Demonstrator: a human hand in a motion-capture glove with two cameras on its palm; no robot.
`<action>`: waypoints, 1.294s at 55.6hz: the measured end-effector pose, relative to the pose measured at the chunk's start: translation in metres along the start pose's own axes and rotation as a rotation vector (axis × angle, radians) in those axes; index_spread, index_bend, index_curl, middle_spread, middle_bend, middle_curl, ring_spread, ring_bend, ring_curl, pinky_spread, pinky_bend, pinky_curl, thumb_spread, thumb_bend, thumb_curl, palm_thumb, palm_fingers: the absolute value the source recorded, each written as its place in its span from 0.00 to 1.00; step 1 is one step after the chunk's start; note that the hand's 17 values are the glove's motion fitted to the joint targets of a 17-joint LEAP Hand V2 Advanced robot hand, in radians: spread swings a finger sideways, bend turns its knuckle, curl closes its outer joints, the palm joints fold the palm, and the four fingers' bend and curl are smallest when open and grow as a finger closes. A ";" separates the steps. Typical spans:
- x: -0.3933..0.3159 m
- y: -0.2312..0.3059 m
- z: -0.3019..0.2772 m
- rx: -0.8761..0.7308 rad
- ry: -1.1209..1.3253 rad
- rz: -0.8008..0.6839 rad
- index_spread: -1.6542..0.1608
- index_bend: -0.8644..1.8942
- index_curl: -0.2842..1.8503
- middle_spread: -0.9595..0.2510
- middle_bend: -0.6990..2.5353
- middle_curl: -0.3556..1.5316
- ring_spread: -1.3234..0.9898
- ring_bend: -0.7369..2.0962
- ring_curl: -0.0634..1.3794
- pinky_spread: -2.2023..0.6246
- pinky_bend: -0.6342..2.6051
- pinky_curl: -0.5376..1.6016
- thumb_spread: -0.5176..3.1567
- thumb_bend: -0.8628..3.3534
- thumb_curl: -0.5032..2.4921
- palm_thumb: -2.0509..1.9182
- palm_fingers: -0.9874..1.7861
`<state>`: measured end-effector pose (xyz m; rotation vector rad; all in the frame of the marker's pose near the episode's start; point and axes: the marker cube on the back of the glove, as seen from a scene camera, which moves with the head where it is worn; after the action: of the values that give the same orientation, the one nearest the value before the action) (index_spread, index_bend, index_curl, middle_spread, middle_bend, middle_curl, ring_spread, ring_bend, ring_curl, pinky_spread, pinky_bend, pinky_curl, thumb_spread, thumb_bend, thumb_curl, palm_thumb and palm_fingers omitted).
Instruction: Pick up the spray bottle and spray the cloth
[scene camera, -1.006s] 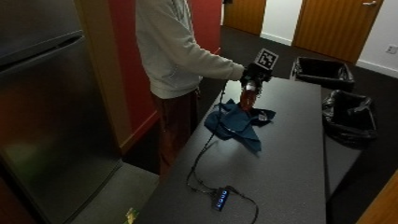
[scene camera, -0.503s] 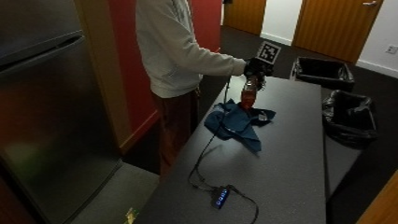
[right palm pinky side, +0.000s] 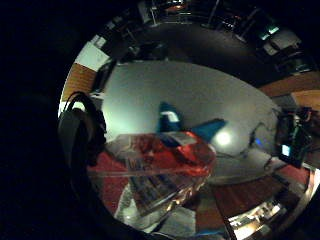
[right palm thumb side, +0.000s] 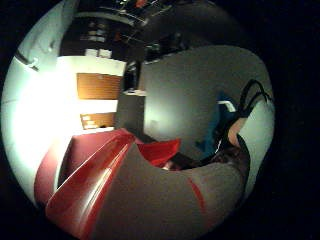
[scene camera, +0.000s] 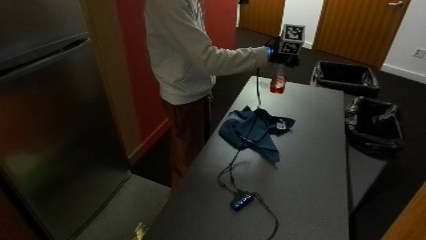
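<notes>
1. While I am watching from the outside view, my gloved hand (scene camera: 282, 54) is gripping the bottle (scene camera: 277, 82) by its top, holding it in the air above the table's far end.
2. Below and nearer the camera, the cloth (scene camera: 253, 131) is lying bunched on the table (scene camera: 313, 165), well apart from the bottle.
3. I am judging the nozzle's aim as the risk: I cannot tell where it is pointing, so spray could be landing on bare table or on the hub (scene camera: 241, 200) and its cable.
4. Beyond the dark table, bins (scene camera: 345, 77) are standing by wooden doors (scene camera: 359, 27).
</notes>
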<state>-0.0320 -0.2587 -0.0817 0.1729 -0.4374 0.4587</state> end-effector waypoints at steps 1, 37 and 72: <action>-0.016 -0.003 0.013 -0.003 -0.048 0.005 0.82 0.48 0.37 0.67 0.39 0.44 0.48 0.44 0.34 0.69 0.28 0.42 0.12 0.20 0.41 0.77 0.85; -0.038 -0.001 0.166 0.024 -0.695 -0.124 0.83 0.48 0.38 0.68 0.39 0.44 0.48 0.44 0.34 0.69 0.28 0.42 0.13 0.20 0.41 0.77 0.85; -0.035 -0.032 0.274 0.075 -0.610 -0.059 0.82 0.48 0.38 0.68 0.39 0.44 0.48 0.43 0.34 0.70 0.28 0.42 0.14 0.20 0.42 0.77 0.84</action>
<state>-0.1462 -0.3714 0.1456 0.4009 -1.0099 0.3585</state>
